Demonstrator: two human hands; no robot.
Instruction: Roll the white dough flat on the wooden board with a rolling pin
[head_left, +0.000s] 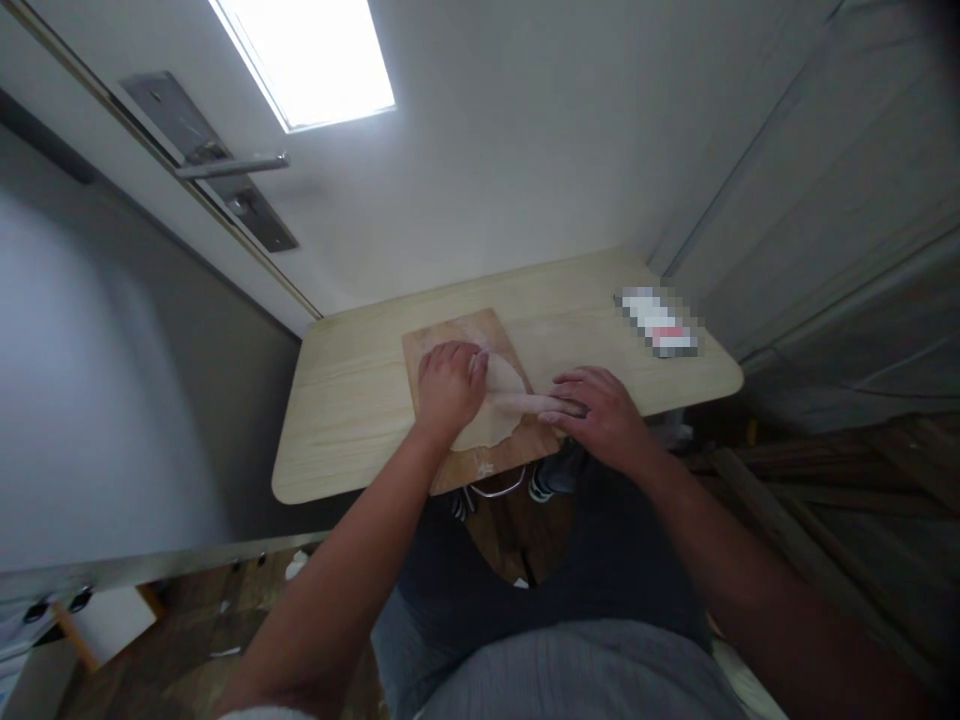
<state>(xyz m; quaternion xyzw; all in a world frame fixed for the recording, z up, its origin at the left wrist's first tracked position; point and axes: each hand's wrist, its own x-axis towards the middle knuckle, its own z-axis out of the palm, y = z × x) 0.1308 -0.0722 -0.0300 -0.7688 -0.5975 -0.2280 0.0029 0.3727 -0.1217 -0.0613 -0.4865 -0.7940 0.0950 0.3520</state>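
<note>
A pale, floured sheet of dough (480,425) lies on a wooden board (489,325) on the table. Across its right part rests a thin rolling pin (521,402). My right hand (606,412) is closed round the pin's right end, fingers on the far side and thumb on the near side. At the dough's far left part, my left hand (451,388) is curled, with a bit of the dough's edge showing between thumb and fingers. The fingertips are partly hidden. The pin's left end reaches close to this hand.
The light wood table (337,400) stands against a white door with a metal handle (232,167). A blurred-out flat object (656,322) lies at the table's right. Wooden planks (795,520) are piled at the lower right. My legs are under the table's near edge.
</note>
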